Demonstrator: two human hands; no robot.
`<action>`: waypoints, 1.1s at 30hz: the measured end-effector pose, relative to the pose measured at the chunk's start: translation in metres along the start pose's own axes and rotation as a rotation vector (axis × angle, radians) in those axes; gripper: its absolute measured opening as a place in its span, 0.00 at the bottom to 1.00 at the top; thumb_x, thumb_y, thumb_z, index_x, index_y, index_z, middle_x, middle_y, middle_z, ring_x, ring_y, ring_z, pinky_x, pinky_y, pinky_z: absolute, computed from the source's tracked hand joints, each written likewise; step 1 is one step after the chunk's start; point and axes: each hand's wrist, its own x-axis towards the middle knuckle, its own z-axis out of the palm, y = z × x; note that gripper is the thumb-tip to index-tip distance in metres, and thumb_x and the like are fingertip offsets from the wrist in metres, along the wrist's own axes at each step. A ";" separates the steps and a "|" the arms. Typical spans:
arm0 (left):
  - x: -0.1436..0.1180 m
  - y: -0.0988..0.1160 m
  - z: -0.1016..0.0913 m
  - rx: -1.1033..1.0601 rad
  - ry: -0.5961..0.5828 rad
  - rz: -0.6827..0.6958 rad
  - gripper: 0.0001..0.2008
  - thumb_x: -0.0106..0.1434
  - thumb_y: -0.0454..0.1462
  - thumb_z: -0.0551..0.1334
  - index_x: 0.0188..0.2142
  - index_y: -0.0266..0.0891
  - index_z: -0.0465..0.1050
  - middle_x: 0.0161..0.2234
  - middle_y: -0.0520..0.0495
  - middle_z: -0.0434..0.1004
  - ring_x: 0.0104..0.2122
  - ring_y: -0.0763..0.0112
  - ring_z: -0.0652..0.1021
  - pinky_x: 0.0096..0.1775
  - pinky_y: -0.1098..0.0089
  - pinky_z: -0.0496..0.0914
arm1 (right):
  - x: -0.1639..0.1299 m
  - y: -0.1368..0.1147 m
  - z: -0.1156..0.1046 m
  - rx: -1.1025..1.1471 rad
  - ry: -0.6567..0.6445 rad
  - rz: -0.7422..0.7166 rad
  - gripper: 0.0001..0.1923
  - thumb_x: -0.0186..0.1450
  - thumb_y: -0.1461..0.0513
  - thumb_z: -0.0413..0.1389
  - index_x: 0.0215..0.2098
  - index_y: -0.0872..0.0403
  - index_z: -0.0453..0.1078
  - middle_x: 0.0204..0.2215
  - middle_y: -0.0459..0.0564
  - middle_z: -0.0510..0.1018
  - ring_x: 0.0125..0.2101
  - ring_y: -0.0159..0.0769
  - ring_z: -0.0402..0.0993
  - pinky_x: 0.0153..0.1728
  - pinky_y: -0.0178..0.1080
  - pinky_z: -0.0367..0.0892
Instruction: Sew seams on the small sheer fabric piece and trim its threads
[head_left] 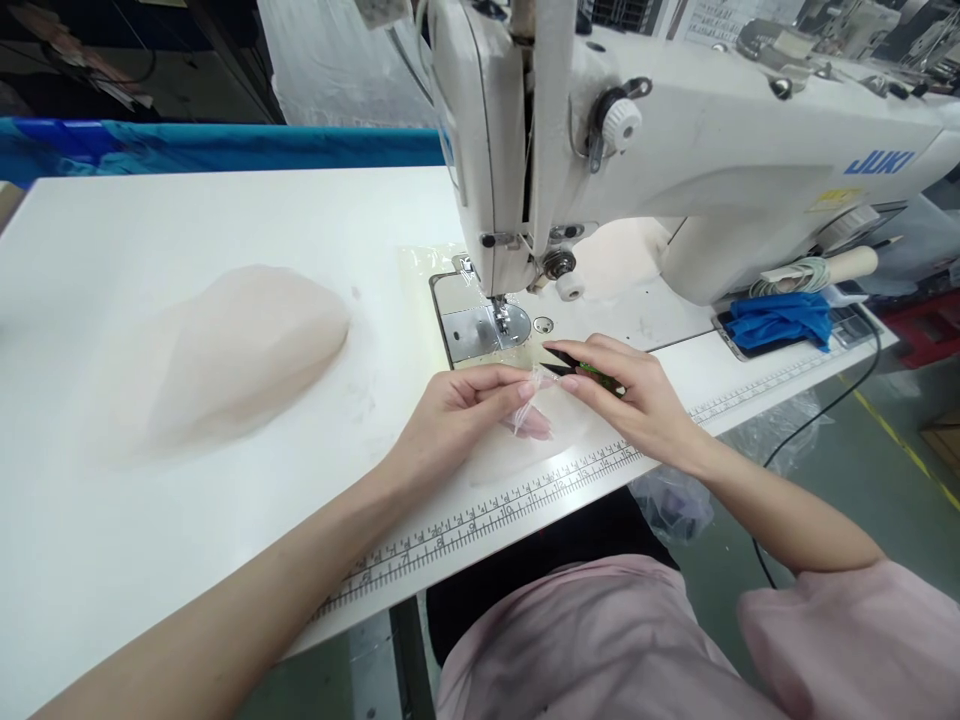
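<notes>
My left hand (pixel 480 405) pinches a small piece of sheer, pale fabric (pixel 529 410) just in front of the sewing machine's needle plate. Thread snips (pixel 604 380) with black blades and a green part lie in my right hand (pixel 626 390), its fingers closed around them. The blades point left, close to the fabric, and look parted at the tips. My right fingertips also reach the fabric's edge; whether they grip it I cannot tell. Behind both hands is the presser foot (pixel 501 315) of the white sewing machine (pixel 660 130).
A sheer beige fabric cup (pixel 262 340) lies on the white table (pixel 90 400) at left. A printed ruler strip (pixel 480 525) follows the front edge. Blue cloth (pixel 780 320) and a thread cone (pixel 851 263) sit at right. A black cable (pixel 817 410) hangs over the edge.
</notes>
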 end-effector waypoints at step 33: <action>-0.001 0.006 0.004 0.043 -0.029 0.001 0.08 0.62 0.42 0.63 0.32 0.40 0.77 0.25 0.50 0.81 0.28 0.70 0.80 0.39 0.68 0.75 | 0.017 -0.004 0.003 0.325 0.007 0.162 0.14 0.62 0.52 0.59 0.28 0.54 0.68 0.25 0.41 0.68 0.24 0.26 0.57 0.26 0.34 0.54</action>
